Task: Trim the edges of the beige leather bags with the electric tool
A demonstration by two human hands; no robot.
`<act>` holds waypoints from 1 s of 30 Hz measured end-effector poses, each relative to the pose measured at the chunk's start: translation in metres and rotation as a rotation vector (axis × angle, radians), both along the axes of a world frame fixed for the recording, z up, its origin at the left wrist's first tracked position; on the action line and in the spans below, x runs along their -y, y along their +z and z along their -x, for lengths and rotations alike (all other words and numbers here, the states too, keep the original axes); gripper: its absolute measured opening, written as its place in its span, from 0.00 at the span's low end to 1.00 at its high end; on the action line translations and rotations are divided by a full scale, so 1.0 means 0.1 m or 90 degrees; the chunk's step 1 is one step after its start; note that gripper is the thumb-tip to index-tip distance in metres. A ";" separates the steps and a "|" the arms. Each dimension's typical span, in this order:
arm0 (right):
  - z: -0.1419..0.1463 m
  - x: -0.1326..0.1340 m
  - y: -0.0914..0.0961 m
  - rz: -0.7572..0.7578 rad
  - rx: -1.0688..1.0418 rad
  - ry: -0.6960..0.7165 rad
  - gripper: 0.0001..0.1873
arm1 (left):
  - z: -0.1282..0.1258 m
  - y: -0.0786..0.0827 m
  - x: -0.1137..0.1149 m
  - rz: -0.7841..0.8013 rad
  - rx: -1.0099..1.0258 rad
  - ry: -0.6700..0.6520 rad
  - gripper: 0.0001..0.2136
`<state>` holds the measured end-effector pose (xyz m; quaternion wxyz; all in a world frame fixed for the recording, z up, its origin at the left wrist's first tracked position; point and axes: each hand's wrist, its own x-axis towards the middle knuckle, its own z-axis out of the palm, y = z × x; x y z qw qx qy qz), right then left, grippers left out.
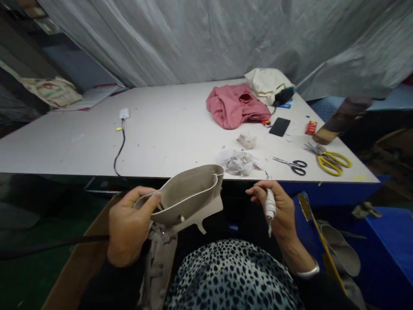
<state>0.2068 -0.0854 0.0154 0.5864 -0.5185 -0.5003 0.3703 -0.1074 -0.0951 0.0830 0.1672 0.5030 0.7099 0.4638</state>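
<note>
My left hand (129, 224) grips the left rim of a beige-grey handbag (190, 196), thumb on the near wall. The bag's mouth gapes upward, and its flap hangs down on my side. More grey pieces of the same material (159, 262) hang below that hand. Off to the bag's right, apart from it, my right hand (279, 211) is closed around a thin pointed tool wrapped in white (270, 204). Its dark tip points down; I cannot make out its exact kind.
On the white table (167, 129) lie black-handled scissors (295, 165), yellow-handled scissors (332, 161), a phone (279, 127), crumpled white plastic (240, 162), a pink cloth (235, 105) and a brown bottle (342, 120). A blue bin (303, 215) with grey pieces stands at right. A dark cable (121, 150) crosses the front edge.
</note>
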 end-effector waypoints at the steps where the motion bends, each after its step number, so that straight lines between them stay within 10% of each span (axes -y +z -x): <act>1: 0.02 -0.01 -0.03 0.013 0.013 0.024 0.11 | 0.04 -0.11 0.08 0.022 -0.008 0.015 0.09; 6: 0.22 -0.06 -0.11 0.029 0.120 0.130 0.11 | 0.10 -0.46 0.34 0.016 -0.056 0.074 0.09; 14: 0.72 -0.45 0.09 -0.170 0.367 0.177 0.15 | -0.04 -0.35 0.52 -0.045 -0.084 0.059 0.08; 21: 0.85 -0.51 0.36 -0.138 0.764 0.123 0.12 | -0.12 -0.37 0.57 -0.058 -0.063 0.083 0.08; 30: 0.70 -0.25 0.14 -0.066 0.610 0.130 0.09 | -0.06 -0.53 0.58 -0.055 -0.035 0.058 0.08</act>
